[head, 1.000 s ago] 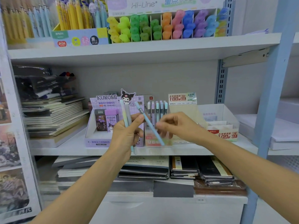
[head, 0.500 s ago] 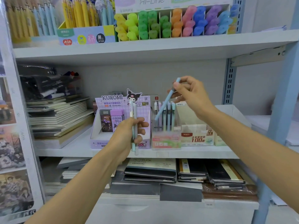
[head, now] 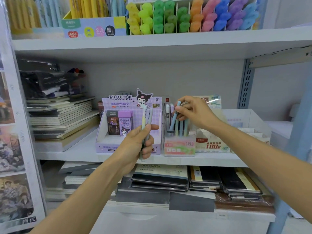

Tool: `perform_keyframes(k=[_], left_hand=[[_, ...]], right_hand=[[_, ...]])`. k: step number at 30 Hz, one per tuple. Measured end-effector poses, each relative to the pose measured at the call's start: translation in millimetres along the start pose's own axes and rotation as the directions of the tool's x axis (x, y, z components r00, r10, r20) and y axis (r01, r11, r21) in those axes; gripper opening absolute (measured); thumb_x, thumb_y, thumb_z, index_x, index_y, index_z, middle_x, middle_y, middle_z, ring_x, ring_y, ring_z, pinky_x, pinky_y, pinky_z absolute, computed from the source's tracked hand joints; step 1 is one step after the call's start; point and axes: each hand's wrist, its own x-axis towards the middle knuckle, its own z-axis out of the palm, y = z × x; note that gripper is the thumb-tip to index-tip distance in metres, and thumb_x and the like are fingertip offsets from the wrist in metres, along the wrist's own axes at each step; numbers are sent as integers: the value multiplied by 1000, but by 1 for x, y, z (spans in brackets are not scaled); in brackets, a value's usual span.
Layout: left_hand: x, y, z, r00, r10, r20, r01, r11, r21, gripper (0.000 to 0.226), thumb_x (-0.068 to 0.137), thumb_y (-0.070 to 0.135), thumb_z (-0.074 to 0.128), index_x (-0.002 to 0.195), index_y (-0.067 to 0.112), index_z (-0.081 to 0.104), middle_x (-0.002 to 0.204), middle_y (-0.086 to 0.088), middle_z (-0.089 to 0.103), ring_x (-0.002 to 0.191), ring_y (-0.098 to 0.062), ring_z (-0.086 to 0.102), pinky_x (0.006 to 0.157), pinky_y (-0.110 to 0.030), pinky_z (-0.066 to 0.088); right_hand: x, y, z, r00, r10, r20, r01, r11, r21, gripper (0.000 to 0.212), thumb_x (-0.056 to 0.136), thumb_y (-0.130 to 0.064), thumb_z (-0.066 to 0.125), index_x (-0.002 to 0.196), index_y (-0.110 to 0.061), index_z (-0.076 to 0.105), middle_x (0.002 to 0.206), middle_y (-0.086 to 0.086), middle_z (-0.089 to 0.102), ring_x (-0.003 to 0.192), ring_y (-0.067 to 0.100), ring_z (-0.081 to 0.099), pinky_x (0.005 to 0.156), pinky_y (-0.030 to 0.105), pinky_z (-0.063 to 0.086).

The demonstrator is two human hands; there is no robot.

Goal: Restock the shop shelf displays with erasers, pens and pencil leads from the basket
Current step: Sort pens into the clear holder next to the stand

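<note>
My left hand (head: 137, 141) grips a small bunch of pastel pens (head: 147, 116) upright in front of the purple Kuromi lead box (head: 116, 146) on the middle shelf. My right hand (head: 192, 111) pinches the top of a light blue pen (head: 173, 119) whose lower end stands inside the clear pen display box (head: 179, 146), among several other pastel pens. A lead box marked 100 (head: 211, 145) stands just right of the display. The basket is out of view.
Stacked notebooks (head: 62, 119) fill the shelf's left side. A white open carton (head: 246, 119) stands at the right. Highlighters (head: 185, 16) and pens line the upper shelf. Black notebooks (head: 160, 178) lie on the lower shelf. A blue upright post (head: 298, 132) stands at far right.
My right hand has lowered the light blue pen from above the display down into the clear box. My left hand stays put with its bunch of pens.
</note>
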Motion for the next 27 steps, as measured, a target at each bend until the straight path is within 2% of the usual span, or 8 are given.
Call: perform_keyframes(k=[5, 9, 13, 16, 18, 21, 23, 27], left_hand=[[3, -2, 4, 999, -41, 6, 42, 996, -79, 17, 101, 21, 47, 109, 6, 49, 56, 2, 44, 40, -11, 35, 38, -21, 32], [1, -2, 3, 1000, 0, 16, 1, 997, -83, 17, 98, 21, 52, 109, 7, 52, 60, 2, 50, 44, -11, 39, 39, -20, 32], [-1, -1, -1, 1000, 30, 8, -29, 996, -87, 28, 88, 28, 60, 106, 8, 53, 60, 4, 50, 42, -9, 37, 37, -19, 31], [-3, -1, -1, 1000, 23, 6, -23, 996, -81, 29, 86, 29, 62, 105, 8, 55, 60, 3, 50, 41, -9, 37, 36, -18, 30], [-4, 1, 1, 1000, 14, 12, -13, 998, -60, 23, 93, 26, 58, 106, 7, 56, 60, 3, 50, 41, -8, 37, 36, -18, 29], [-5, 2, 10, 999, 7, 31, -7, 1000, -12, 30, 89, 28, 61, 108, 4, 56, 61, 3, 53, 41, -8, 38, 36, -18, 29], [-5, 5, 16, 1000, 17, 27, -18, 999, 29, 31, 90, 27, 62, 109, 2, 59, 63, 2, 57, 40, -8, 39, 35, -17, 28], [-6, 11, 22, 998, 46, -46, -47, 999, -25, 27, 73, 23, 75, 96, 9, 70, 77, -4, 69, 42, -7, 44, 32, -14, 24]], right_hand=[[4, -4, 6, 1000, -21, 1, 21, 1000, -10, 20, 92, -11, 63, 111, -11, 57, 84, 10, 73, 72, 16, 72, 67, 27, 60], [10, -4, 16, 994, -76, -81, 69, 994, -86, 17, 86, -13, 72, 99, -15, 61, 88, 2, 68, 69, 15, 69, 62, 26, 58], [9, 2, 29, 989, -130, -74, 106, 957, -270, 15, 82, -15, 76, 94, -15, 67, 82, -4, 61, 68, 7, 55, 68, 23, 46], [8, -5, 23, 981, -158, -116, 117, 947, -299, 15, 87, -21, 70, 102, -17, 70, 92, 0, 61, 79, 11, 57, 74, 24, 48], [3, -13, 16, 989, -124, -86, 117, 989, -85, 23, 91, -25, 66, 113, -18, 67, 101, 0, 64, 88, 18, 63, 75, 27, 55], [-11, -21, 9, 983, -105, 152, 58, 956, 286, 27, 91, -18, 65, 119, -16, 66, 109, 2, 70, 92, 20, 69, 72, 24, 57], [-19, -20, 5, 964, -144, 222, 67, 944, 323, 23, 87, -10, 68, 111, -11, 70, 102, 10, 72, 89, 21, 70, 77, 24, 57], [-30, -14, -11, 993, -93, 76, 57, 919, 391, 13, 82, -8, 72, 95, -12, 75, 88, 10, 74, 79, 19, 69, 74, 23, 57]])
